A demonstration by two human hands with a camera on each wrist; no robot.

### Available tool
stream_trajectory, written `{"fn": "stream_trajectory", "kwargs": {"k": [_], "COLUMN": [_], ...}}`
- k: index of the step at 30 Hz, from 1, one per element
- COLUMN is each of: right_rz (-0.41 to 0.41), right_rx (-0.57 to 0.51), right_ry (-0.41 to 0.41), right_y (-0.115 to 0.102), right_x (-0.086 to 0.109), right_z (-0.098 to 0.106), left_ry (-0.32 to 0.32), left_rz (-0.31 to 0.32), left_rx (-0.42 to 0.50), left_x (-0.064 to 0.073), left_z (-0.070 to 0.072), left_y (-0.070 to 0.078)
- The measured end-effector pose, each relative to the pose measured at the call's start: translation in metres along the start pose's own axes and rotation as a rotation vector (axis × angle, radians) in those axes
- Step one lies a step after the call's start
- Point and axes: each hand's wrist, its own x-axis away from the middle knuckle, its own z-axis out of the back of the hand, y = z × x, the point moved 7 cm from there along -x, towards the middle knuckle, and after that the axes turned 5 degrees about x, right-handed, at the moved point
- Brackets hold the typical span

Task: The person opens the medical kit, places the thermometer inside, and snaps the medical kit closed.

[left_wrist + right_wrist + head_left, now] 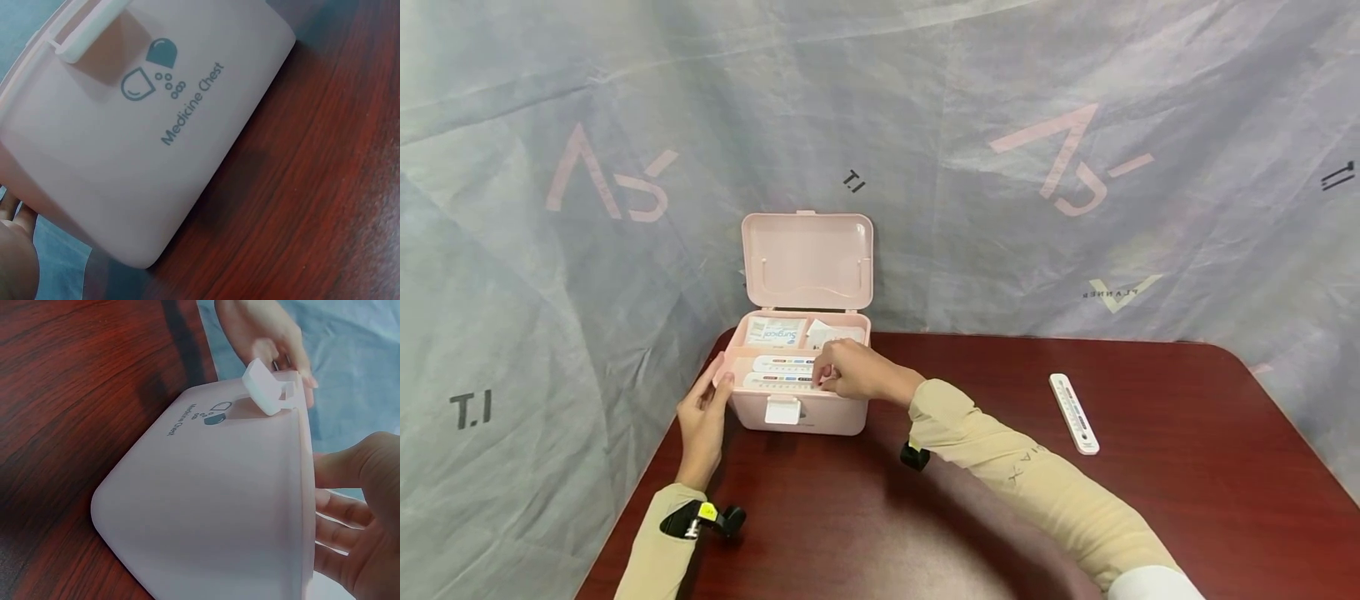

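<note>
A pink medicine chest stands on the table with its lid raised. In its front compartment lie two white thermometers, one behind the other. My left hand holds the chest's left side, thumb at the rim and fingers along the outer wall. My right hand reaches over the front rim, fingers pointing down at the thermometers' right ends. In the right wrist view the chest wall hides its fingertips, so I cannot tell whether they pinch a thermometer. Behind, a "Surgical" packet and a white packet fill the rear compartments.
Another white thermometer lies on the dark red wooden table, well right of the chest. A grey printed cloth hangs behind and to the left. The chest's white front latch is unfastened.
</note>
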Motion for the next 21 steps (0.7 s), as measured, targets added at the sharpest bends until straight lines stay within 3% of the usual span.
{"fn": "stream_trajectory", "kwargs": {"k": [7,21], "right_rz": [-0.017,0.024], "right_rx": [-0.022,-0.073], "right_ry": [0.014,0.077], "right_y": [0.000,-0.001], "right_x": [0.003,0.015], "right_z": [0.006,0.023], "left_ry": [-0.021,-0.006], "left_rz": [-0.005,-0.003], "left_rx": [0.000,0.015], "left_x": [0.003,0.003], "left_z": [-0.007,-0.005], "left_y": [0.018,0.015]}}
